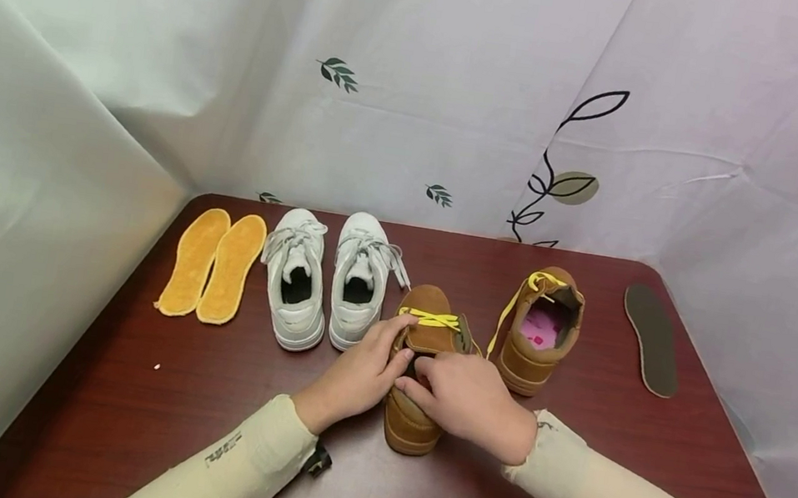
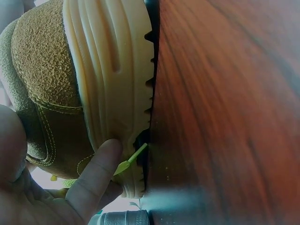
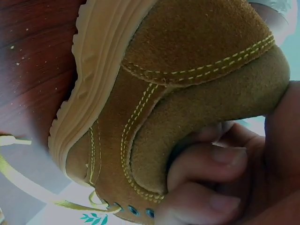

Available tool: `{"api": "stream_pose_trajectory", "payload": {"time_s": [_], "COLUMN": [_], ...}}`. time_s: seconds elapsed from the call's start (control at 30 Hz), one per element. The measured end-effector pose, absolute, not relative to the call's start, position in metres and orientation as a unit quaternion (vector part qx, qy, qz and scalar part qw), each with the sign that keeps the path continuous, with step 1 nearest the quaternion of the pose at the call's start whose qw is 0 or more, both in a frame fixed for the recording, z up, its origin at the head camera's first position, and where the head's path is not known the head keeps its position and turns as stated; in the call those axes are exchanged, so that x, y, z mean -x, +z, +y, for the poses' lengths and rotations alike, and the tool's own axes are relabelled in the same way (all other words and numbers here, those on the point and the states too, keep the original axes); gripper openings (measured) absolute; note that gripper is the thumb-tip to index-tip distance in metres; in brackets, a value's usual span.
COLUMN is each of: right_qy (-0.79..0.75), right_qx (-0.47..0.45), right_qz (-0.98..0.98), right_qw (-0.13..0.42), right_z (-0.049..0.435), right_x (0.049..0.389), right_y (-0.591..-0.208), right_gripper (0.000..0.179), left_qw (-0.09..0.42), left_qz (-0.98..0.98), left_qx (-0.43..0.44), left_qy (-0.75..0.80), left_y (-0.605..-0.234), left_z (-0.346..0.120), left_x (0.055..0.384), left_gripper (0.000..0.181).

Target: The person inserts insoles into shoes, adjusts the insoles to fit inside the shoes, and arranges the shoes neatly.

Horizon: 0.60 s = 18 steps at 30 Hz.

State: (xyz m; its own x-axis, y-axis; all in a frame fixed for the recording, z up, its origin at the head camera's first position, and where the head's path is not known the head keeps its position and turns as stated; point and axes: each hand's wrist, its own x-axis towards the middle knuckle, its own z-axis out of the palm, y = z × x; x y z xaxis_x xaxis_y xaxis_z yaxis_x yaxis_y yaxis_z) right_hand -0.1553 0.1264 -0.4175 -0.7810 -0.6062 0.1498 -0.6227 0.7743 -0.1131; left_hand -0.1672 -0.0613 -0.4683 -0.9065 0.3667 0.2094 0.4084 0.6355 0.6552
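Note:
A brown suede shoe [image 1: 412,427] with yellow laces stands upright near the middle of the table, toe pointing away. My left hand [image 1: 367,367] grips its left side; one finger [image 2: 96,180] lies along the pale sole and touches it, close to a yellow lace tip. Over the shoe's opening is my right hand [image 1: 466,397], its curled fingers [image 3: 206,161] reaching inside past the padded collar. Whatever those fingertips touch inside is hidden. To the right stands the matching brown shoe [image 1: 523,366], with a pink insole [image 1: 543,327] inside.
Two white sneakers [image 1: 295,315] stand at the back, left of the brown shoes. Beside them lie two orange insoles [image 1: 195,260]. A dark grey insole [image 1: 652,341] lies near the table's right edge. Light curtains [image 1: 401,115] surround the table [image 1: 119,422].

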Motion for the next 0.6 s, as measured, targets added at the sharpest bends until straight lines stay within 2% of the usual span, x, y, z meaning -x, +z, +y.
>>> {"api": "stream_pose_trajectory", "payload": {"time_s": [0.33, 0.6], "right_qy": [0.116, 0.085], "right_qx": [-0.38, -0.424], "right_qz": [-0.918, -0.902], "right_qw": [-0.003, 0.0], "right_z": [0.14, 0.146], "right_x": [0.144, 0.146], "right_y": [-0.42, -0.422], "right_gripper": [0.047, 0.044], "left_qw": [0.017, 0.021], "left_qz": [-0.904, -0.904], "left_qx": [0.215, 0.212], "left_qy": [-0.37, -0.37], "left_y": [-0.47, -0.471], "left_z": [-0.062, -0.062], "left_x": [0.169, 0.169], "left_gripper": [0.045, 0.046]}}
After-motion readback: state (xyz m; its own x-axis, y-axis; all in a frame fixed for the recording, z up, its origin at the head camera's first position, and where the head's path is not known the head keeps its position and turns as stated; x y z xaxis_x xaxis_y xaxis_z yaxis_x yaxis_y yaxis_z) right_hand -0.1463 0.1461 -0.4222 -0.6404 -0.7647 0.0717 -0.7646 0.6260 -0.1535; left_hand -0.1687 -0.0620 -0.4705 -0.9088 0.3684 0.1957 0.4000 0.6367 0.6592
